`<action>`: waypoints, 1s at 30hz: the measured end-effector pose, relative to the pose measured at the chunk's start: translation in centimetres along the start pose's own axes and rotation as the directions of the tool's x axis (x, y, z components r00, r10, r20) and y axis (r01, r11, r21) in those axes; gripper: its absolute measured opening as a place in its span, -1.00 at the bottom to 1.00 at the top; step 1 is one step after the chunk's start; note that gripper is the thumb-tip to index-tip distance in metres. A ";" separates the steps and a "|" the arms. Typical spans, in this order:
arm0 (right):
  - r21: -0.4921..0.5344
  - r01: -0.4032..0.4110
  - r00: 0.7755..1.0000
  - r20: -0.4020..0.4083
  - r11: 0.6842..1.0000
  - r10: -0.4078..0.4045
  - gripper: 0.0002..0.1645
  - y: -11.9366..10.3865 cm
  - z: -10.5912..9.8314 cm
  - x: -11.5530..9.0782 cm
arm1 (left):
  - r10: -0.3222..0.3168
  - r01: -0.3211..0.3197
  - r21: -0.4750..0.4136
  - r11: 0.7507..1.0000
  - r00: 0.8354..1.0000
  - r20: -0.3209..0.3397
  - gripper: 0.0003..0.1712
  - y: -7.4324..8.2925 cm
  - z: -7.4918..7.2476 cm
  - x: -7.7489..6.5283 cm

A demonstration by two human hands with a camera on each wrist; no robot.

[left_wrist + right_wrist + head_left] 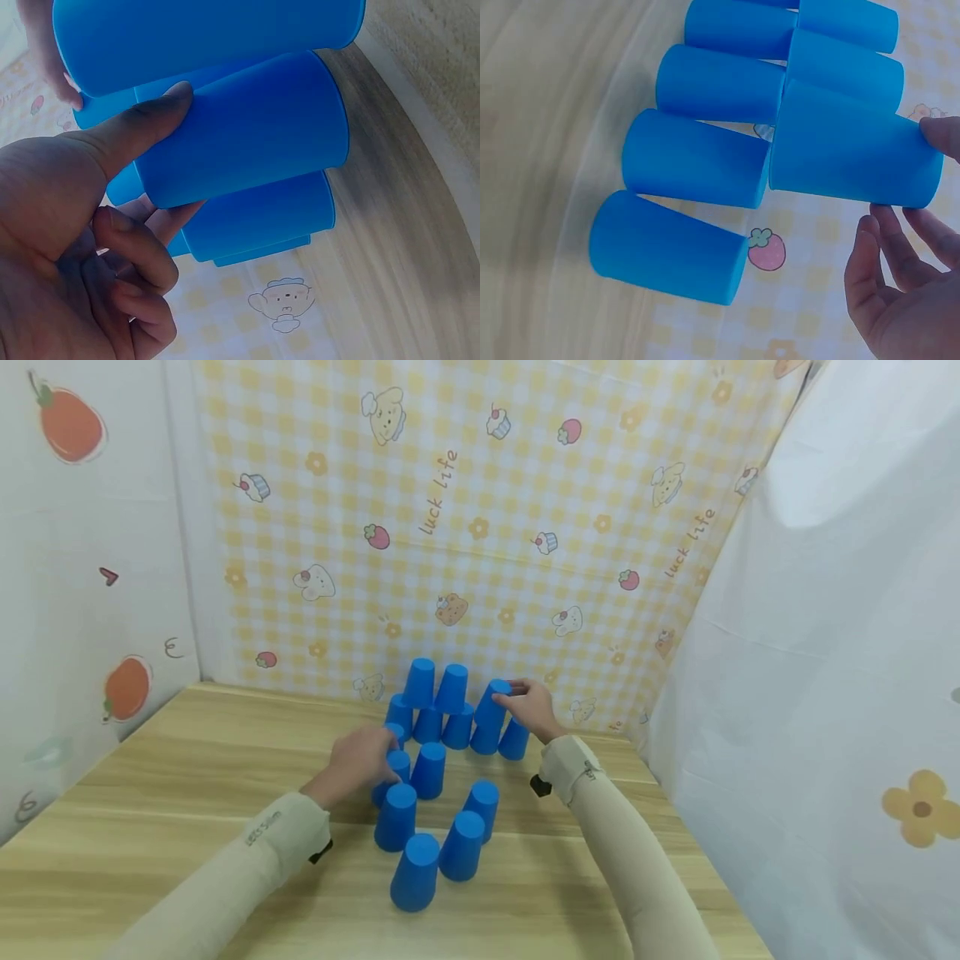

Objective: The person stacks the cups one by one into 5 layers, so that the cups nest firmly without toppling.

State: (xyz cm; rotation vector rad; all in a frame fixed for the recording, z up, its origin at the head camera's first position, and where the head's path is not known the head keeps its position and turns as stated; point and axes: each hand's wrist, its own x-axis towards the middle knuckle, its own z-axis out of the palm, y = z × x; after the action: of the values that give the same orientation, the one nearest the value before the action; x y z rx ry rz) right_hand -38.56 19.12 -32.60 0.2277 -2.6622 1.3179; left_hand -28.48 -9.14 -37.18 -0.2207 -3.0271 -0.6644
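My right hand (532,706) grips an upside-down blue cup (847,150) near its narrow top, thumb on one side and fingers on the other. That cup's wide rim is right at the tops of the bottom-row cups (697,159), at the row's right part. Two more cups (452,689) stand upside down on the row to its left. Nearer the front, my left hand (360,758) pinches another upside-down blue cup (247,135) between thumb and fingers, its rim close to the tabletop. A neighbouring cup (395,818) stands just in front of it.
Several other blue cups (415,872) stand upside down on the wooden table (247,735), in front of and to the right of my left hand. Behind the row hangs a yellow checked cloth (420,585). A white cloth (795,693) hangs along the right side.
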 end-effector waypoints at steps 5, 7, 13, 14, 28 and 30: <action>-0.022 0.009 1.000 -0.006 1.000 -0.009 -0.35 -0.6 0.7 1.1 | 0.001 -0.002 -0.006 1.000 1.000 -0.014 -0.56 -0.1 0.2 -0.1; -0.023 0.010 1.000 -0.001 1.000 -0.010 -0.35 -0.7 0.9 1.5 | -0.001 0.001 -0.008 1.000 1.000 -0.016 -0.54 -0.1 0.3 -0.1; -0.021 -0.004 1.000 -0.001 1.000 0.004 -0.35 -0.5 1.3 2.3 | 0.004 -0.005 -0.027 1.000 1.000 -0.012 -0.52 -0.2 0.6 -0.2; -0.023 -0.006 1.000 -0.005 1.000 0.006 -0.35 -0.5 1.3 2.4 | 0.004 -0.005 -0.030 1.000 1.000 -0.012 -0.52 -0.2 0.7 -0.2; -0.048 0.000 1.000 0.002 0.999 0.000 -0.41 -0.9 1.9 3.4 | 0.012 -0.013 -0.047 0.999 1.000 -0.015 -0.59 -0.8 0.9 -0.1; -0.050 -0.004 1.000 0.008 0.999 0.004 -0.40 -0.9 2.0 3.5 | 0.008 -0.009 -0.052 0.999 1.000 -0.015 -0.60 -0.9 0.9 -0.1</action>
State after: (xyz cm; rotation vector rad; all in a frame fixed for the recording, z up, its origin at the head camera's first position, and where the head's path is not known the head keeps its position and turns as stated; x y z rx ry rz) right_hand -41.99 16.75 -32.40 0.2218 -2.7000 1.2520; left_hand -28.51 -9.59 -38.40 -0.2290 -2.9959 -0.7415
